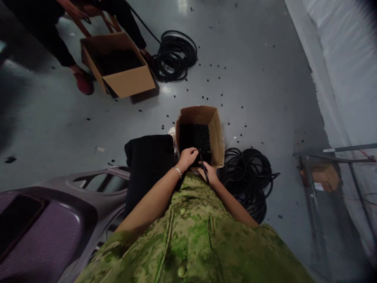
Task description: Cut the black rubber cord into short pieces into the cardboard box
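Observation:
A length of thin black hose (202,160) runs between my two hands over the near edge of an open cardboard box (218,135). My left hand (187,158), with a bracelet at the wrist, has its fingers pinched at the hose's upper end. Lower down, my right hand (209,173) is closed around the same hose, its fingertips partly hidden. Many small black pieces (202,135) lie inside the box, too small to make out singly. Just right of the box, a tangled coil of black hose (250,177) rests on the floor.
A co-worker's hand (73,8) is at upper left, above another cardboard box (131,81) with dark contents. Beside that box lies a second hose coil (176,55). Small black bits dot the floor. A purple chair (55,239) holding a phone (20,220) stands left; a metal frame (338,151) stands right.

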### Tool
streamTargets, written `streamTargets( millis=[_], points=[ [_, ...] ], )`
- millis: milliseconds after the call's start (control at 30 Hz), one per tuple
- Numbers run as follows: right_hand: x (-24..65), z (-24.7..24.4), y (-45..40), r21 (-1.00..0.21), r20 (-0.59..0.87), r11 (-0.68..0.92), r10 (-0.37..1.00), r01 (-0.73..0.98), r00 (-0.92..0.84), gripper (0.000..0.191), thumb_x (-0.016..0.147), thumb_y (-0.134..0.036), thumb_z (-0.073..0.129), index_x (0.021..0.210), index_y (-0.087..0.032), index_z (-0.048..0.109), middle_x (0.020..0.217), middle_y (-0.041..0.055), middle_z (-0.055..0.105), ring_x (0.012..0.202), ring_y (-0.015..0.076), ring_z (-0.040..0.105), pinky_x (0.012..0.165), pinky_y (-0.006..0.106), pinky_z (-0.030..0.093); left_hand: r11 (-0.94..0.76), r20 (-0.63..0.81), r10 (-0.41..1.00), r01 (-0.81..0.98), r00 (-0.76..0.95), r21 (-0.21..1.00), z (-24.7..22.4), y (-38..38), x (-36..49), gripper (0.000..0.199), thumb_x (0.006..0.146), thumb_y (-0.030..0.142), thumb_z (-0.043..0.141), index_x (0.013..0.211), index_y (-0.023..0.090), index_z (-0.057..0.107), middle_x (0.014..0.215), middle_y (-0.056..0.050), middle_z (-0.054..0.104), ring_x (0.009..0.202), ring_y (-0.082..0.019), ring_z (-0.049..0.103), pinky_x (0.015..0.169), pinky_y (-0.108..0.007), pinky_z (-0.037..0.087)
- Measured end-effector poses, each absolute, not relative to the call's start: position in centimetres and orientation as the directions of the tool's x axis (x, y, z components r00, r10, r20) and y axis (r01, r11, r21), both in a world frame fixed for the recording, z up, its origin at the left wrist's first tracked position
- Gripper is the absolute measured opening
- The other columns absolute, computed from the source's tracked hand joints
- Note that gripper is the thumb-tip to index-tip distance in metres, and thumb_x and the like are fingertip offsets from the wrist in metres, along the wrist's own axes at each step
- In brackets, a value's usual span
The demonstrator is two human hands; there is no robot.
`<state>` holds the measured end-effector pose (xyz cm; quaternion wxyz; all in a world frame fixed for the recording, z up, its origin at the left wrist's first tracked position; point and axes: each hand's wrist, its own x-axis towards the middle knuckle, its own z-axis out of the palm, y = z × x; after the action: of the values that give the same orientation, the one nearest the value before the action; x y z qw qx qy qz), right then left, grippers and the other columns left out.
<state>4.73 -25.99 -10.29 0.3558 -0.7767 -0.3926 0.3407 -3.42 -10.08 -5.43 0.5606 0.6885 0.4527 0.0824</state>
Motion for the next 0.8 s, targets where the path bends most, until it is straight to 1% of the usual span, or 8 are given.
streamTargets(
  millis=[267, 367, 500, 800],
  points=[
    [4.67, -10.33, -25.97, -0.808, -0.262, -0.458, 0.843, 0.371, 0.471, 0.039, 0.083, -0.032, 0.062, 0.119, -0.019, 0.07, 0.072, -0.0002, 0.066, 0.063, 0.0157, 0.059, 0.066, 0.026, 0.048, 0.033, -0.397, 0.715, 0.539, 0.576, 0.842, -5.48, -10.09, -3.52, 0.032, 0.085, 0.025, 0.05, 0.09, 0.013, 0.079, 0.072, -0.003, 0.072, 0.07, -0.016, 0.062, 0.066, -0.023, 0.045],
    [4.69, -10.34, -25.99, -0.802, -0.264, -0.459, 0.846, 0.381, 0.464, 0.04, 0.084, -0.032, 0.061, 0.12, -0.019, 0.07, 0.071, -0.0005, 0.065, 0.063, 0.016, 0.059, 0.066, 0.026, 0.048, -0.003, -0.379, 0.707, 0.538, 0.597, 0.843, -5.58, -9.93, -3.5, 0.032, 0.085, 0.024, 0.05, 0.089, 0.013, 0.079, 0.078, -0.005, 0.075, 0.073, -0.018, 0.064, 0.068, -0.024, 0.046],
    [4.69, -10.26, -25.98, -0.797, -0.271, -0.466, 0.844, 0.385, 0.462, 0.04, 0.084, -0.033, 0.061, 0.121, -0.02, 0.069, 0.072, -0.0007, 0.066, 0.064, 0.0165, 0.06, 0.067, 0.026, 0.049, -0.073, -0.341, 0.71, 0.546, 0.616, 0.834, -5.74, -9.75, -3.44, 0.031, 0.084, 0.023, 0.052, 0.091, 0.014, 0.08, 0.089, -0.007, 0.078, 0.082, -0.02, 0.067, 0.076, -0.025, 0.049],
    [4.63, -9.99, -25.94, -0.799, -0.268, -0.463, 0.845, 0.383, 0.463, 0.04, 0.083, -0.034, 0.06, 0.12, -0.02, 0.07, 0.072, -0.0007, 0.066, 0.063, 0.0158, 0.059, 0.067, 0.025, 0.049, -0.174, -0.325, 0.701, 0.593, 0.635, 0.786, -5.46, -9.77, -3.61, 0.033, 0.089, 0.023, 0.05, 0.099, 0.016, 0.08, 0.099, -0.008, 0.079, 0.091, -0.021, 0.07, 0.082, -0.027, 0.05]
  ],
)
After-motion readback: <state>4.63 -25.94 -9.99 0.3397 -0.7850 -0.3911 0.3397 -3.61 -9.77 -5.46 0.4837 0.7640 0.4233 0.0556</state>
